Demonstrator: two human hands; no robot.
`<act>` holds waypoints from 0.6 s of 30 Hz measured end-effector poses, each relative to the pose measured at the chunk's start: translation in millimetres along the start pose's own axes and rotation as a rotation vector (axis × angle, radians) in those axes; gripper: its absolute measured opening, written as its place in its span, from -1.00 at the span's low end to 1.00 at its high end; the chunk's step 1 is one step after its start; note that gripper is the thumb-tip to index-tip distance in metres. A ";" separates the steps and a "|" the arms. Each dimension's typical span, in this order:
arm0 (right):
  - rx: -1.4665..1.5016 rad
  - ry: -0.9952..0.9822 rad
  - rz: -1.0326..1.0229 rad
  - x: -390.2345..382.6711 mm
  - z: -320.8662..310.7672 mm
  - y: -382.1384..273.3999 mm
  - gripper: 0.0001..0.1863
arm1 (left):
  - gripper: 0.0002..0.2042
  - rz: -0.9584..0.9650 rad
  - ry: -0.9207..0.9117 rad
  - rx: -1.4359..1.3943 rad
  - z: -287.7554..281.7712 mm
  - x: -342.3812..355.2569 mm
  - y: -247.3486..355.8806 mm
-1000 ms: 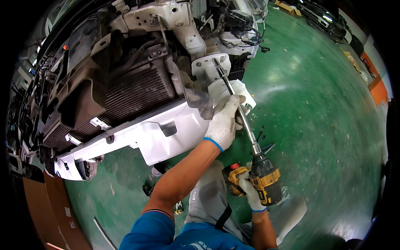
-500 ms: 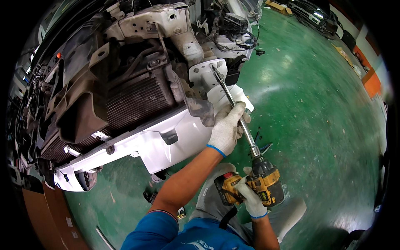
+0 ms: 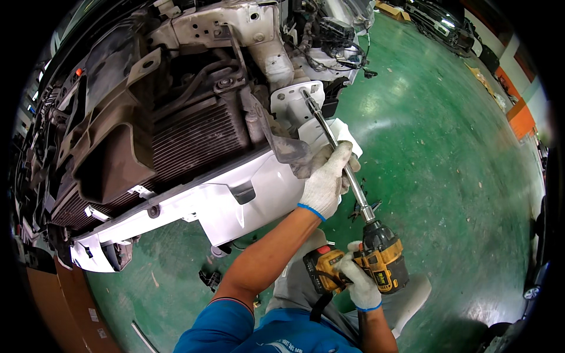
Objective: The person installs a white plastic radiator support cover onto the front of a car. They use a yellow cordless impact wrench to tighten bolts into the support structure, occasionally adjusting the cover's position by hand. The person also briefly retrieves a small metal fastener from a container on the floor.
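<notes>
My left hand [image 3: 325,179], in a white knitted glove with a blue cuff, is wrapped round a long chrome extension bar [image 3: 356,190]. The bar's socket end reaches a white mounting plate [image 3: 288,103] on the car's front end. My right hand [image 3: 364,286], also gloved, grips a yellow and black impact driver [image 3: 382,262] with a battery, fitted on the bar's lower end. A grey metal bracket [image 3: 285,153] and a white panel [image 3: 241,217] are beside my left hand; part of the bracket is hidden behind it.
A radiator [image 3: 197,132] and dark ducting [image 3: 115,147] fill the left. Loose parts [image 3: 209,279] lie on the green floor [image 3: 447,176]. A brown cardboard panel [image 3: 62,300] is at lower left. Another car [image 3: 438,23] and an orange object [image 3: 521,117] are at right.
Both hands, the driver and the bar have shifted slightly right in the picture, with the bar's tip still at the plate. My left hand sits a little lower than a second ago.
</notes>
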State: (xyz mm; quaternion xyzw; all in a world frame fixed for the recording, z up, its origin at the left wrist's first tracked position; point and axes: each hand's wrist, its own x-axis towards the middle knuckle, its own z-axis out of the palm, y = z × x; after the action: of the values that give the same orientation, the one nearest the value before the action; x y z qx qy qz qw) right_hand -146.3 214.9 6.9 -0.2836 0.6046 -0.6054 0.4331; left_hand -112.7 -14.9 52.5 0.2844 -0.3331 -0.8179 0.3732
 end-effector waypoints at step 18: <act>-0.016 0.034 0.005 2.0 3.9 4.9 -0.74 | -0.57 0.026 -0.048 0.026 -8.3 9.4 -4.5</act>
State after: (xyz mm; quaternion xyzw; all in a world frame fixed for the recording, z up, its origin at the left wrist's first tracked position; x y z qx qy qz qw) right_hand -143.0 211.8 2.1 -0.2752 0.6172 -0.6043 0.4221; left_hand -113.9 -22.9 41.9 0.2651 -0.3561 -0.8152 0.3720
